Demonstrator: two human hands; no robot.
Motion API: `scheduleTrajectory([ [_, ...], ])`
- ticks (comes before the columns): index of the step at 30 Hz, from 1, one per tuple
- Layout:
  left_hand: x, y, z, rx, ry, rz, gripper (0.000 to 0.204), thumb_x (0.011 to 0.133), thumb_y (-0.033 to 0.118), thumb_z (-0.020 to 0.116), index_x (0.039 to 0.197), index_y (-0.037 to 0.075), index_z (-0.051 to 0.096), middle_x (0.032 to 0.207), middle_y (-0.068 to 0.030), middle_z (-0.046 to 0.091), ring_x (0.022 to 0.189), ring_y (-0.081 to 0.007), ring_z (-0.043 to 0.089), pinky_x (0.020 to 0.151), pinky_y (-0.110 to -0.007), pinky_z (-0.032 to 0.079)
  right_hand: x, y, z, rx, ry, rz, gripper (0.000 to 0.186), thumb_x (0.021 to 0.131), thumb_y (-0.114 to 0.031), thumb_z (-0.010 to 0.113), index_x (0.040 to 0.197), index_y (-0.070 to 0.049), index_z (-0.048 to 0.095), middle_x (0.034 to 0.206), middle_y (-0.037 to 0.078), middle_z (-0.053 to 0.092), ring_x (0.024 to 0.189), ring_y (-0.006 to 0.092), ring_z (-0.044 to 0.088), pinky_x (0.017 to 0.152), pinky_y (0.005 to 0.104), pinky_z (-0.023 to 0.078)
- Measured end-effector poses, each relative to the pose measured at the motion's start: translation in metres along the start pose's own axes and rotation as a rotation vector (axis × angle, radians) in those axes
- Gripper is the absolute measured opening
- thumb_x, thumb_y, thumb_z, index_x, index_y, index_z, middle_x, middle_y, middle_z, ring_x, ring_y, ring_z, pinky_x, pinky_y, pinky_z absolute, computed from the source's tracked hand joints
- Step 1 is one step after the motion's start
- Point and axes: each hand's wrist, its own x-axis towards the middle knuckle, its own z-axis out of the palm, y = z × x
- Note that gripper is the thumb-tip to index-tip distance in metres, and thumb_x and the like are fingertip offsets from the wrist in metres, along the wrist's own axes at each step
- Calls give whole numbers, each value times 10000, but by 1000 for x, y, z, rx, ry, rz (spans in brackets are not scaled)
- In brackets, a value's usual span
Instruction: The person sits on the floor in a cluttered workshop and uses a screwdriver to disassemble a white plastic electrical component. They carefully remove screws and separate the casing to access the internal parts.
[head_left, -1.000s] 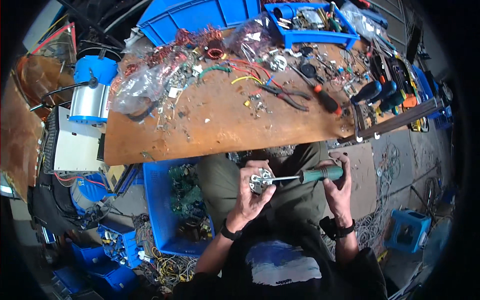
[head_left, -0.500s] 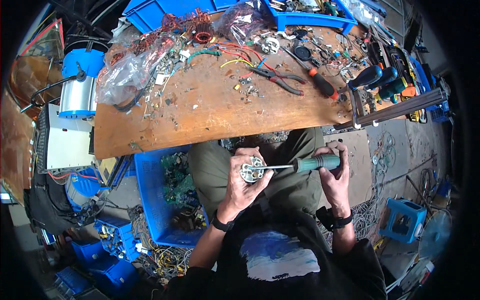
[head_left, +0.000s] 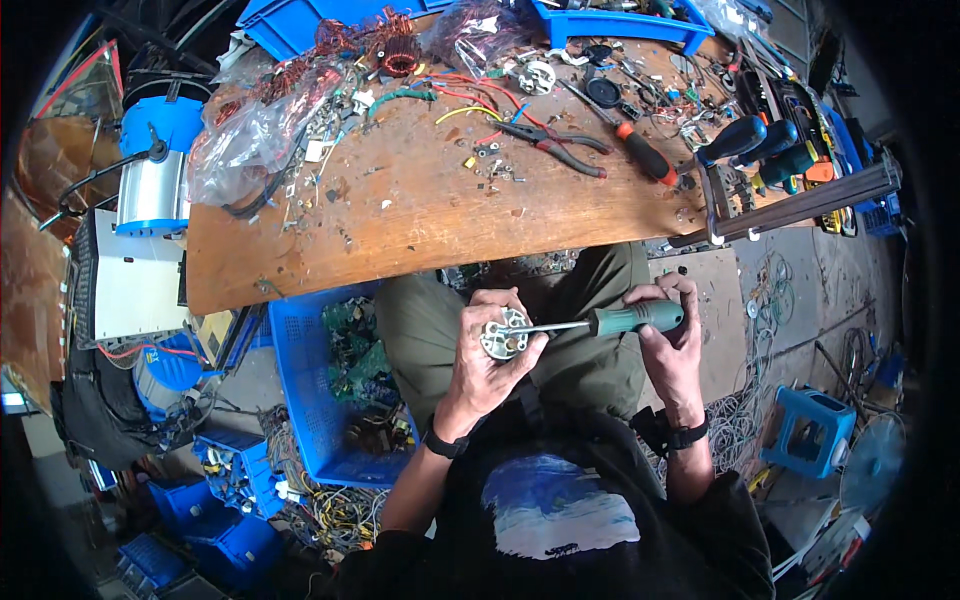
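Note:
My left hand (head_left: 480,365) is closed around a round, pale metal part (head_left: 505,338) with holes and ridges on its face; it looks like a small motor end cover. In my right hand (head_left: 672,350) is a screwdriver with a green handle (head_left: 630,319), thumb below it and fingers curled over the top. Its steel shaft (head_left: 560,327) points left, and the tip lies against the face of the metal part. Exactly what the tip touches is too small to make out. Both hands are above my lap, in front of the workbench edge.
On the wooden workbench (head_left: 400,225) lie pliers (head_left: 555,150), a red-and-black screwdriver (head_left: 645,152), copper coils (head_left: 398,57) and loose scraps. A bar clamp (head_left: 790,205) juts over the right edge. A blue crate (head_left: 300,400) of circuit boards stands left of my legs; cables (head_left: 725,420) cover floor at right.
The green handle has turned in my right hand, and my fingers have shifted on it. My left hand and the metal part stay nearly in place. The view has shifted slightly.

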Motion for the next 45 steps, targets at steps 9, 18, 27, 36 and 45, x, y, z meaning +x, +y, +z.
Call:
scheduleTrajectory([
  [9, 2, 3, -3, 47, -42, -13, 478, 871, 14, 747, 1167, 146, 395, 1080, -98, 517, 870, -170, 610, 1091, -558, 406, -3, -2, -8, -20, -45, 78, 432, 917, -147, 747, 1243, -21, 494, 1065, 134, 687, 929, 170, 639, 807, 306, 536],
  [18, -1, 0, 1, 5, -6, -6, 499, 841, 58, 803, 1158, 107, 421, 1015, -90, 556, 934, -212, 575, 1054, -528, 436, -6, 2, -17, 203, -39, 151, 447, 896, -131, 757, 1233, -21, 485, 1085, 182, 686, 1039, 238, 642, 980, 387, 483],
  [27, -1, -2, 0, -85, 0, 11, 591, 796, 229, 880, 1148, 117, 419, 1008, -85, 554, 918, -207, 584, 1091, -557, 414, -8, -3, -20, 18, -49, 87, 429, 879, -129, 772, 1187, -32, 491, 1063, 178, 699, 1014, 220, 649, 941, 365, 501],
  [36, 2, -2, -7, 29, -65, 83, 667, 733, 321, 909, 1135, 145, 407, 1058, -98, 542, 877, -210, 617, 1107, -618, 390, -6, -16, -11, -103, -88, 33, 395, 865, -91, 768, 1149, -34, 499, 1036, 169, 695, 993, 216, 651, 934, 360, 507],
  [45, 2, -4, -9, 25, -50, 92, 664, 732, 324, 906, 1133, 146, 408, 1069, -100, 546, 874, -208, 619, 1116, -617, 381, -14, -13, -6, -69, -33, 215, 281, 960, -158, 686, 1153, -6, 550, 1012, 153, 697, 878, 163, 668, 753, 302, 553],
])
